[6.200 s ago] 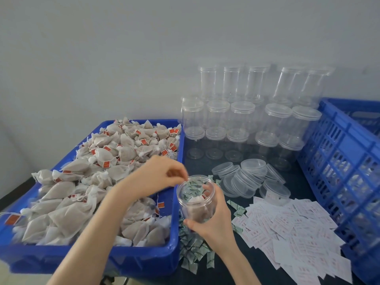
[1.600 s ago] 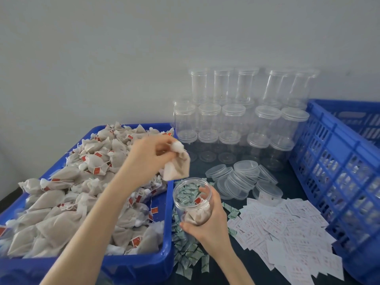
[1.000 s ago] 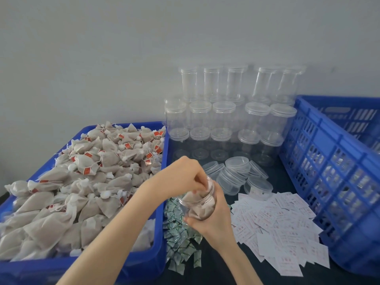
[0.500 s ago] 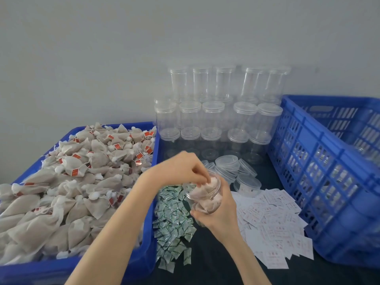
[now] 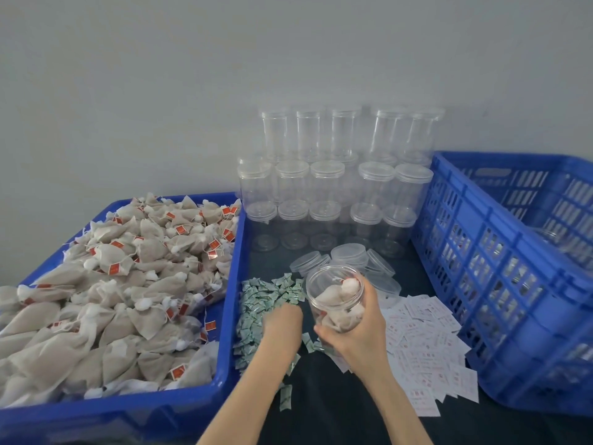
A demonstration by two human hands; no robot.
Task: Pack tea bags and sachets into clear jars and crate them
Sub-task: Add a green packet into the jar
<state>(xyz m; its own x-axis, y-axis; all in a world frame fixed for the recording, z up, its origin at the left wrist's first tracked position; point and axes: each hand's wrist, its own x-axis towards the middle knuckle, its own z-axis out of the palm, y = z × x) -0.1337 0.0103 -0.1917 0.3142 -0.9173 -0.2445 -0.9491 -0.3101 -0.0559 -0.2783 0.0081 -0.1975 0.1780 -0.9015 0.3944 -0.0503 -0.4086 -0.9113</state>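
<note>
My right hand (image 5: pixel 361 334) grips a clear open jar (image 5: pixel 333 284), tilted toward me, with several beige tea bags inside. My left hand (image 5: pixel 282 326) is down on the pile of small green sachets (image 5: pixel 260 300) just left of the jar, knuckles up and fingers curled into the pile; the fingertips are hidden, so I cannot tell if they pinch a sachet. Beige tea bags with red tags (image 5: pixel 128 284) fill the blue bin (image 5: pixel 226 316) on the left. White sachets with red print (image 5: pixel 426 342) lie spread to the right of the jar.
Empty lidded clear jars (image 5: pixel 324 187) are stacked in rows against the back wall. Loose clear lids (image 5: pixel 348 255) lie in front of them. A large blue slatted crate (image 5: pixel 500 284) stands at the right on the dark table.
My left hand has left the jar mouth, where it pushed in a tea bag, and dropped onto the green sachet pile. The jar stays in my right hand.
</note>
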